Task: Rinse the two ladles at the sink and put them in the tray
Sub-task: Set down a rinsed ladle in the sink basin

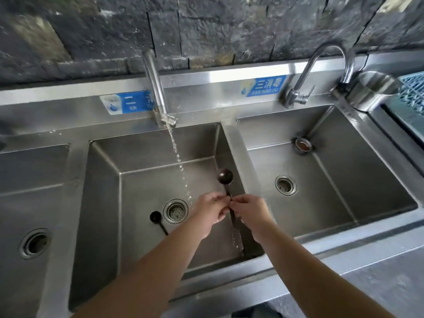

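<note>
Both your hands are over the middle stainless steel sink basin (103, 203), closed on the same long-handled dark metal ladle (226, 177). Your left hand (210, 213) pinches the thin handle from the left, your right hand (251, 213) pinches it from the right, fingertips nearly touching each other around the shaft. The ladle's round bowl points away from you, up toward the back of the basin; its flat perforated handle end (237, 238) hangs down between your wrists, toward the front right corner of the basin. The straight steel faucet (156, 88) at the back is running, and the thin water stream (181, 166) falls just left of your left hand; it is not hitting the ladle bowl. The second small black ladle (156, 217) lies on the basin floor, bowl just beside the round steel drain strainer (175, 211), handle running toward you and disappearing under your left forearm. The right sink basin (344, 180) holds only its drain, with a curved gooseneck faucet (321, 72) behind it. A blue plastic grid tray (413, 88) shows at the far right edge, well apart from both ladles, with a round steel container (371, 90) just beside it.
</note>
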Action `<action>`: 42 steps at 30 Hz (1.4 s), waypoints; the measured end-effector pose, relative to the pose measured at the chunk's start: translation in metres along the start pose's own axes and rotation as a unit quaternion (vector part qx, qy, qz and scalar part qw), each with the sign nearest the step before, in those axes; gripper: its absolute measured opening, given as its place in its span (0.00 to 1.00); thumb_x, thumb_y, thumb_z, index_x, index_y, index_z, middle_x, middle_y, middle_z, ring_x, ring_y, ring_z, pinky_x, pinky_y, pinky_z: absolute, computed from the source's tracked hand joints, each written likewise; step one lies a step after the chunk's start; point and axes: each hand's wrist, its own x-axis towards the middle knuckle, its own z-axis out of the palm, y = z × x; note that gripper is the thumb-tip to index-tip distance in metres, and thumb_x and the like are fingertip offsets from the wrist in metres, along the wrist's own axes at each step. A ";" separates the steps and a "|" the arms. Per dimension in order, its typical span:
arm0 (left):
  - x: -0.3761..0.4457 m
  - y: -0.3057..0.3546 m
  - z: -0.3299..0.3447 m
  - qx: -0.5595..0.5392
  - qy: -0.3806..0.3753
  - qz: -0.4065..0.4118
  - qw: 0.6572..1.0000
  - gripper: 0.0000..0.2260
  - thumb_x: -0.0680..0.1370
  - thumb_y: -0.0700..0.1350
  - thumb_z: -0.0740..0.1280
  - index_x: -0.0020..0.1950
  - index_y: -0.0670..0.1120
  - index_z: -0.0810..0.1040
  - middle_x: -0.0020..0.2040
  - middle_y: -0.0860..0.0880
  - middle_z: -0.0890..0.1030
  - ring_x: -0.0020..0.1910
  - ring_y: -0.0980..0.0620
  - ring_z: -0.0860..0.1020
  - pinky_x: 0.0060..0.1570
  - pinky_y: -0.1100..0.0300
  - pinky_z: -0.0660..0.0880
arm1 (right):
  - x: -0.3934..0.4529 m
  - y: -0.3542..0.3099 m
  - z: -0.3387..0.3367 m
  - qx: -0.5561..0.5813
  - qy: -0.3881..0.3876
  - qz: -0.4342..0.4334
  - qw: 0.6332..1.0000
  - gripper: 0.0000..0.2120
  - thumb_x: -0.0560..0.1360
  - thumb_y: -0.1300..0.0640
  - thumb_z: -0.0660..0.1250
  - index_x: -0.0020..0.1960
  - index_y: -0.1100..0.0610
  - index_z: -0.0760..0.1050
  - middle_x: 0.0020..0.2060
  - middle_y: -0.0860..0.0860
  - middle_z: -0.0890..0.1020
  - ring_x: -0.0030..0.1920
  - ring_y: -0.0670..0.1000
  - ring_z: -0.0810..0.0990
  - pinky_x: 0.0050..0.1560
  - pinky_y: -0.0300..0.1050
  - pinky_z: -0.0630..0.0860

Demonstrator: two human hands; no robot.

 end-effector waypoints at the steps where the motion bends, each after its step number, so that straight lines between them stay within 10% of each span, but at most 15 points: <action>1: 0.009 0.002 0.016 0.021 -0.005 0.012 1.000 0.04 0.78 0.34 0.67 0.47 0.41 0.81 0.29 0.47 0.78 0.25 0.56 0.74 0.30 0.63 0.71 | 0.010 0.002 -0.016 0.013 -0.010 0.004 1.000 0.07 0.72 0.60 0.72 0.35 0.54 0.84 0.27 0.49 0.81 0.29 0.48 0.75 0.32 0.44 0.69; 12: 0.153 -0.038 0.228 0.233 -0.026 0.025 0.972 0.07 0.76 0.36 0.69 0.48 0.45 0.85 0.35 0.46 0.83 0.33 0.49 0.79 0.30 0.61 0.74 | 0.159 0.076 -0.213 0.024 0.016 0.117 0.993 0.08 0.70 0.67 0.72 0.35 0.58 0.83 0.28 0.56 0.84 0.28 0.50 0.81 0.34 0.44 0.79; 20: 0.244 -0.121 0.272 0.509 -0.022 -0.049 0.859 0.06 0.75 0.44 0.68 0.46 0.47 0.84 0.45 0.45 0.85 0.48 0.45 0.82 0.42 0.57 0.72 | 0.253 0.164 -0.235 -0.021 -0.078 0.277 0.958 0.09 0.74 0.70 0.68 0.37 0.62 0.76 0.25 0.55 0.81 0.21 0.46 0.80 0.20 0.37 0.75; 26: 0.285 -0.178 0.268 0.513 0.006 -0.106 0.852 0.04 0.72 0.39 0.70 0.42 0.45 0.84 0.34 0.48 0.82 0.41 0.48 0.81 0.27 0.73 0.67 | 0.298 0.234 -0.206 -0.019 -0.105 0.323 0.940 0.08 0.72 0.73 0.67 0.40 0.61 0.78 0.37 0.61 0.83 0.43 0.62 0.86 0.49 0.59 0.83; 29: 0.298 -0.194 0.263 0.536 0.020 -0.102 0.837 0.07 0.71 0.41 0.71 0.47 0.45 0.86 0.48 0.42 0.86 0.51 0.44 0.82 0.48 0.59 0.77 | 0.313 0.253 -0.195 -0.019 -0.114 0.340 0.933 0.09 0.72 0.73 0.68 0.39 0.60 0.76 0.41 0.62 0.82 0.34 0.58 0.83 0.30 0.47 0.82; 34: 0.312 -0.209 0.257 0.539 0.038 -0.099 0.836 0.08 0.71 0.42 0.70 0.48 0.46 0.85 0.49 0.43 0.86 0.51 0.43 0.82 0.51 0.55 0.78 | 0.326 0.262 -0.185 -0.025 -0.092 0.347 0.933 0.07 0.73 0.72 0.68 0.48 0.64 0.78 0.45 0.64 0.82 0.29 0.56 0.80 0.18 0.39 0.73; 42: 0.304 -0.187 0.255 0.505 0.072 -0.093 0.855 0.12 0.72 0.50 0.70 0.55 0.49 0.80 0.55 0.45 0.83 0.56 0.45 0.79 0.55 0.54 0.76 | 0.312 0.241 -0.200 -0.018 -0.062 0.341 0.938 0.09 0.71 0.65 0.74 0.48 0.67 0.80 0.40 0.63 0.82 0.39 0.59 0.83 0.36 0.48 0.83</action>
